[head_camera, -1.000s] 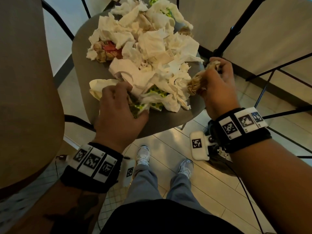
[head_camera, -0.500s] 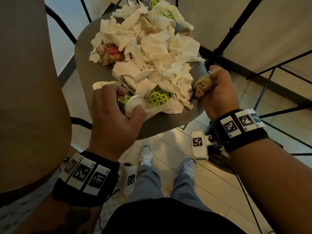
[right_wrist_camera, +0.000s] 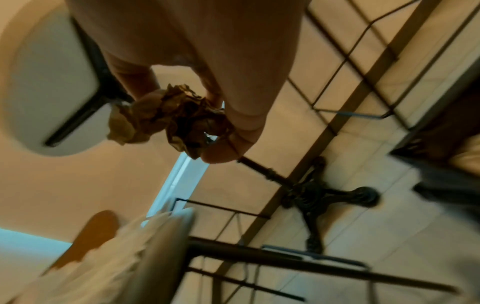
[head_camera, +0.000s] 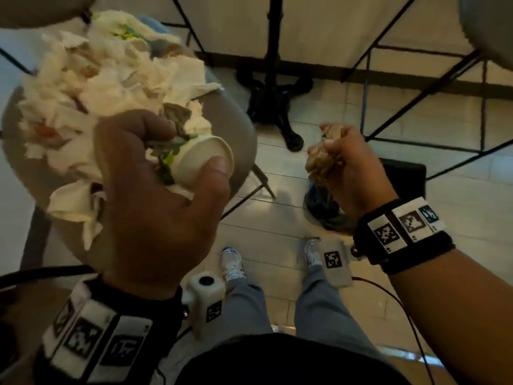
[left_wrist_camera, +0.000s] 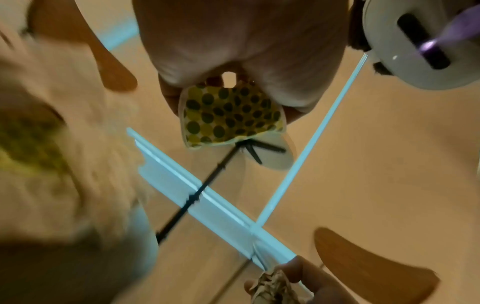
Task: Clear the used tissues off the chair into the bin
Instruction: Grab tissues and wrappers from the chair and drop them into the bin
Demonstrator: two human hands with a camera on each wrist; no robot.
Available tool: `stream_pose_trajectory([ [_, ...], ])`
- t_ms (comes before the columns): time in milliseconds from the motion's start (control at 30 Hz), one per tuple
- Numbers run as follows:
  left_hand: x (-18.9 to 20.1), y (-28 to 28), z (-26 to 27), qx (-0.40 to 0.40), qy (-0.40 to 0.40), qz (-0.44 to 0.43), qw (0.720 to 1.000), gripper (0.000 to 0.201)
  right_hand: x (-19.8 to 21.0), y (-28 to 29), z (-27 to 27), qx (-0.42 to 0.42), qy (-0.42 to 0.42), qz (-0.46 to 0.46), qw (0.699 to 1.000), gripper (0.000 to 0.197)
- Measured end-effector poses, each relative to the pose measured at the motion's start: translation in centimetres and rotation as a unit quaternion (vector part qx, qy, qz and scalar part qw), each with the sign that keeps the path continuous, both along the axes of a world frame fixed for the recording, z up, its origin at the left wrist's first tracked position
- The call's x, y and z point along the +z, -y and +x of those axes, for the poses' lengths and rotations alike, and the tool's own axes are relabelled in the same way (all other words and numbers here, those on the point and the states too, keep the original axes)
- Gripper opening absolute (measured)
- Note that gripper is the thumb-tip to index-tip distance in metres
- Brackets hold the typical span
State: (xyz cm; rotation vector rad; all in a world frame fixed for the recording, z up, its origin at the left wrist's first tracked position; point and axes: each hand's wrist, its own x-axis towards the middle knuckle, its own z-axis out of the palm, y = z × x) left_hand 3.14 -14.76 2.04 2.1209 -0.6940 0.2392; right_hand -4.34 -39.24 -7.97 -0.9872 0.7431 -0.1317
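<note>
A heap of crumpled white tissues (head_camera: 105, 79) covers the round grey chair seat (head_camera: 236, 129) at the upper left. My left hand (head_camera: 180, 159) is raised above the seat's front. It grips a green-dotted paper cup (head_camera: 205, 157) and a white tissue (head_camera: 75, 201) hanging below. The left wrist view shows the dotted cup (left_wrist_camera: 228, 115) in the fingers. My right hand (head_camera: 330, 151) is off the chair to the right and grips a brown crumpled tissue (head_camera: 319, 159) over a dark bin (head_camera: 324, 209), which it partly hides. The right wrist view shows that brown tissue (right_wrist_camera: 168, 119) pinched.
A black table pedestal (head_camera: 274, 101) stands on the tiled floor between chair and right hand. Black wire legs (head_camera: 416, 107) cross the floor at the right, near a black box (head_camera: 402, 173). My shoes (head_camera: 233, 262) are below, behind the bin.
The left hand lifted the cup and tissue off the seat. The right hand carried the brown tissue rightward off the chair's edge to above the bin. The view swung right.
</note>
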Motion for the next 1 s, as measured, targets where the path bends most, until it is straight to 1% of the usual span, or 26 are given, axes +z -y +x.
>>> stream_pose_trajectory([
  [67, -3.2, 5.1, -0.5, -0.063, -0.067, -0.009, 0.996, 0.041, -2.7, 3.1, -4.2, -0.024, -0.06, -0.001, 0.998, 0.044],
  [133, -7.7, 10.2, -1.7, -0.113, -0.145, 0.011, 0.983, 0.039, -5.8, 6.3, -8.4, -0.05, -0.13, -0.008, 0.99, 0.044],
  [167, -10.2, 12.7, -2.3, -0.137, -0.181, 0.032, 0.973, 0.039, -7.5, 7.9, -10.4, -0.063, -0.154, -0.003, 0.986, 0.037],
  [233, -15.0, 17.4, -3.7, -0.176, -0.248, 0.088, 0.948, 0.038, -11.0, 10.8, -13.9, -0.089, -0.196, 0.024, 0.976, 0.012],
  [267, -17.3, 19.7, -4.4, -0.192, -0.28, 0.119, 0.933, 0.037, -12.5, 12.2, -15.4, -0.098, -0.221, 0.036, 0.97, 0.004],
  [300, -19.4, 21.8, -5.1, -0.208, -0.308, 0.152, 0.916, 0.036, -14.2, 13.5, -16.5, -0.109, -0.244, 0.043, 0.963, 0.003],
  [333, -21.5, 23.9, -5.7, -0.221, -0.333, 0.186, 0.897, 0.035, -15.8, 14.8, -17.5, -0.113, -0.268, 0.045, 0.956, 0.006],
  [400, -24.8, 27.4, -6.9, -0.235, -0.367, 0.241, 0.867, 0.034, -18.9, 17.2, -18.7, -0.117, -0.313, 0.042, 0.942, 0.037],
  [433, -26.3, 29.0, -7.4, -0.235, -0.378, 0.261, 0.856, 0.036, -20.1, 18.3, -19.1, -0.127, -0.325, 0.045, 0.936, 0.052],
  [467, -27.5, 30.5, -7.8, -0.232, -0.388, 0.276, 0.848, 0.04, -21.2, 19.5, -19.3, -0.137, -0.33, 0.052, 0.932, 0.062],
  [500, -28.8, 31.7, -8.1, -0.229, -0.399, 0.282, 0.842, 0.047, -22.1, 20.4, -19.5, -0.152, -0.327, 0.056, 0.931, 0.07],
  [567, -30.4, 33.9, -8.6, -0.222, -0.435, 0.282, 0.826, 0.073, -23.0, 22.2, -19.3, -0.189, -0.328, 0.062, 0.923, 0.086],
  [600, -30.7, 34.8, -8.9, -0.224, -0.449, 0.291, 0.815, 0.088, -22.9, 22.8, -19.1, -0.202, -0.337, 0.07, 0.917, 0.094],
  [633, -31.0, 35.3, -9.1, -0.228, -0.454, 0.308, 0.804, 0.097, -23.2, 23.4, -19.0, -0.207, -0.345, 0.08, 0.912, 0.096],
  [667, -30.9, 35.6, -9.2, -0.232, -0.448, 0.331, 0.797, 0.098, -23.1, 23.7, -19.0, -0.203, -0.355, 0.089, 0.908, 0.092],
  [700, -31.0, 35.4, -9.3, -0.234, -0.434, 0.354, 0.795, 0.095, -23.2, 23.8, -19.0, -0.186, -0.363, 0.093, 0.908, 0.086],
  [767, -30.3, 34.4, -9.2, -0.226, -0.423, 0.383, 0.79, 0.084, -22.8, 23.5, -18.9, -0.102, -0.393, 0.078, 0.911, 0.069],
  [833, -29.1, 32.5, -8.5, -0.22, -0.448, 0.39, 0.774, 0.066, -22.0, 22.2, -18.6, 0.003, -0.41, 0.041, 0.911, 0.04],
  [867, -28.5, 31.6, -8.6, -0.229, -0.46, 0.394, 0.762, 0.057, -21.7, 21.6, -19.0, 0.03, -0.416, 0.033, 0.908, 0.03],
  [933, -26.4, 28.7, -7.7, -0.233, -0.474, 0.382, 0.758, 0.044, -20.8, 19.8, -18.7, 0.082, -0.412, 0.005, 0.907, 0.023],
  [1000, -24.0, 25.2, -6.8, -0.225, -0.473, 0.354, 0.775, 0.035, -19.6, 17.9, -18.1, 0.154, -0.407, -0.059, 0.898, 0.026],
])
